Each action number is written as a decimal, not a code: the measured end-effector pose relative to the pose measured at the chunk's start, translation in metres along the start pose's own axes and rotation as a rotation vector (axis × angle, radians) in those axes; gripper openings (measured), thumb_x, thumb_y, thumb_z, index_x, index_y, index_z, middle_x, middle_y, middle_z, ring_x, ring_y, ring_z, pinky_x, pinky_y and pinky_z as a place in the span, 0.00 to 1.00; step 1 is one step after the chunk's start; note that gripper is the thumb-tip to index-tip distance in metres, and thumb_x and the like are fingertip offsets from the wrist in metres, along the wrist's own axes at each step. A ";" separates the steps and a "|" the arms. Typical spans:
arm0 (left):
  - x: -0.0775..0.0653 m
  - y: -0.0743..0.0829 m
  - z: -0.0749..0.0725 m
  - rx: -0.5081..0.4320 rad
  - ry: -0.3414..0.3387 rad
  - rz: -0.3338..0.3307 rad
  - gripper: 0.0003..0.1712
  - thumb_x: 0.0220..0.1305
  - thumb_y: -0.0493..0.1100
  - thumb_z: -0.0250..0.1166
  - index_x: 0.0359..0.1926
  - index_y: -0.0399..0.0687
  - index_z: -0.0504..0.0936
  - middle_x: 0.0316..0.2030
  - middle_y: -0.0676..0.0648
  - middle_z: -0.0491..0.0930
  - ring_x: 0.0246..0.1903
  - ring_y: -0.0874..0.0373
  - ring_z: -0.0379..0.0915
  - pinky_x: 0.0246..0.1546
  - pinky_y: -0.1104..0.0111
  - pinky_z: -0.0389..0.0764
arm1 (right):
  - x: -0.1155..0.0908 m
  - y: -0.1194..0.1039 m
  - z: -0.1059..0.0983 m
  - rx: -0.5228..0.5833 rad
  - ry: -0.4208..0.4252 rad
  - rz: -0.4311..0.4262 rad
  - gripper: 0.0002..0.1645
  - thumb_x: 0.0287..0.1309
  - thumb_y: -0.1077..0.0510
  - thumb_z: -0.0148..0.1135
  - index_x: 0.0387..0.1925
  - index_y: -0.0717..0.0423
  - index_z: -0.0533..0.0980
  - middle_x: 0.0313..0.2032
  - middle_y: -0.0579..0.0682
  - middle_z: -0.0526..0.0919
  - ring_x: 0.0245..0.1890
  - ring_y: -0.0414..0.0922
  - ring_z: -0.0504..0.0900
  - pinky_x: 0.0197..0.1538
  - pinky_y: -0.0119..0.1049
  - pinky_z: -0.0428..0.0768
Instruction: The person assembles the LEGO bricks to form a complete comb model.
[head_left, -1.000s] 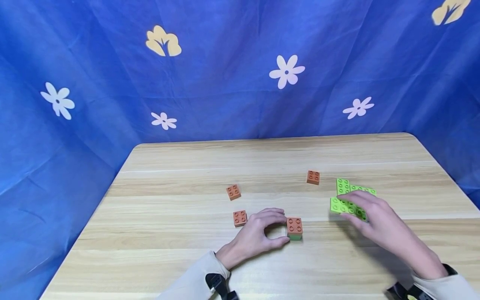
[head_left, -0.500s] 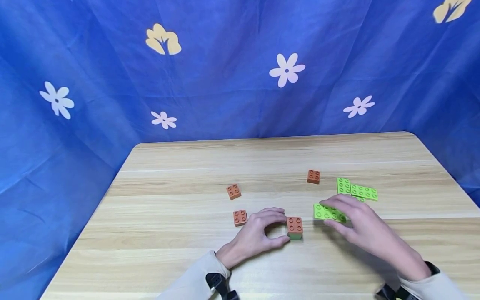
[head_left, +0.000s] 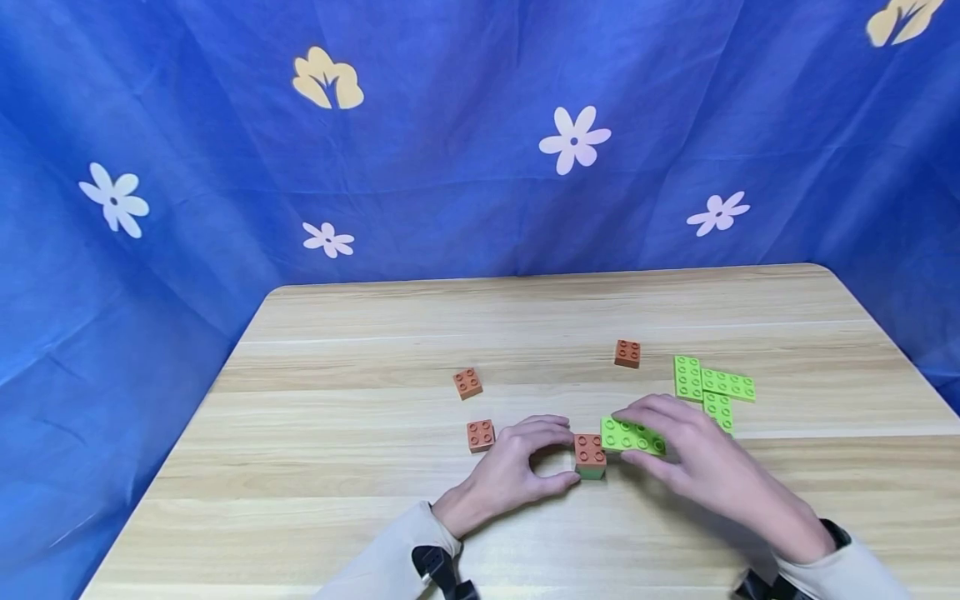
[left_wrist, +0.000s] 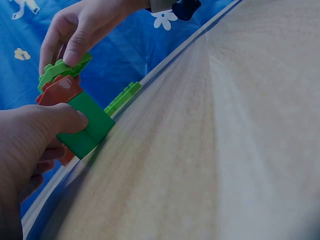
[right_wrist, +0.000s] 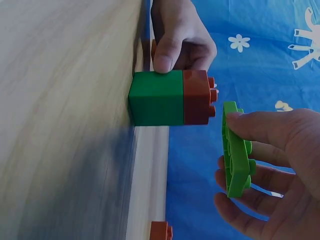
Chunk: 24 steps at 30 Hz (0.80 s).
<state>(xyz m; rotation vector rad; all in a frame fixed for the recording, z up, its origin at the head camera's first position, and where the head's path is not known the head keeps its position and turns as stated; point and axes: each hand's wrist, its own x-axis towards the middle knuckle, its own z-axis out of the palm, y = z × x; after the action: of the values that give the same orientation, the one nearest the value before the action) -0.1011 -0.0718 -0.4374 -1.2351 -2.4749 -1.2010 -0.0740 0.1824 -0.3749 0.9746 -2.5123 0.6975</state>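
A dark green block [right_wrist: 157, 100] stands on the table with an orange-brown brick [head_left: 590, 446] on top, its studs upward. My left hand [head_left: 516, 462] grips this stack from the left, the thumb against the green side. Just right of the stack, my right hand [head_left: 693, 450] pinches a thin light green building plate [head_left: 630, 436] between thumb and fingers. In the right wrist view, the plate [right_wrist: 237, 155] hangs a little above the brown brick's studs, with a gap between them. From the left wrist view the plate [left_wrist: 65, 70] overlaps the brick's top.
Two orange-brown bricks, one [head_left: 467, 382] farther back and one [head_left: 480, 436] beside my left hand, lie on the left. Another brown brick [head_left: 627, 353] sits farther back. Three light green plates [head_left: 687, 377] lie grouped behind my right hand. A blue flowered curtain [head_left: 450, 167] hangs behind the table [head_left: 337, 517].
My right hand has lifted the light green plate from the group at the right and carried it left to the stack. My left hand has stayed on the stack.
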 end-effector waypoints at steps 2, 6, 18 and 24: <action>0.000 0.000 0.000 -0.004 -0.001 -0.004 0.24 0.50 0.47 0.75 0.48 0.42 0.83 0.48 0.46 0.83 0.57 0.55 0.74 0.63 0.68 0.69 | 0.001 -0.002 0.001 0.007 -0.006 -0.002 0.24 0.46 0.56 0.74 0.48 0.55 0.81 0.43 0.44 0.82 0.43 0.42 0.81 0.45 0.42 0.83; 0.000 0.000 0.000 -0.004 -0.002 -0.005 0.24 0.51 0.47 0.75 0.48 0.41 0.83 0.48 0.46 0.83 0.57 0.55 0.74 0.63 0.68 0.69 | 0.002 -0.005 0.004 0.031 -0.023 0.004 0.24 0.47 0.56 0.74 0.48 0.54 0.80 0.44 0.42 0.82 0.44 0.40 0.81 0.46 0.39 0.83; 0.000 0.001 -0.001 -0.010 -0.008 -0.005 0.24 0.51 0.46 0.75 0.48 0.42 0.83 0.47 0.48 0.83 0.57 0.55 0.73 0.63 0.69 0.69 | 0.007 -0.011 0.010 0.078 -0.053 0.000 0.23 0.47 0.55 0.74 0.48 0.52 0.80 0.44 0.40 0.81 0.44 0.38 0.80 0.46 0.36 0.82; 0.001 0.001 -0.001 -0.008 -0.008 -0.001 0.23 0.52 0.46 0.75 0.49 0.42 0.83 0.48 0.48 0.83 0.57 0.56 0.73 0.63 0.68 0.69 | 0.008 -0.012 0.012 0.077 -0.064 -0.002 0.22 0.47 0.55 0.74 0.47 0.52 0.81 0.43 0.39 0.80 0.44 0.37 0.79 0.46 0.35 0.82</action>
<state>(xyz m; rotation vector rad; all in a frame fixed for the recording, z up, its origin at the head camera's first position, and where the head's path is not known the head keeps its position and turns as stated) -0.1013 -0.0718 -0.4357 -1.2441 -2.4790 -1.2095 -0.0730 0.1633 -0.3767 1.0414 -2.5557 0.7801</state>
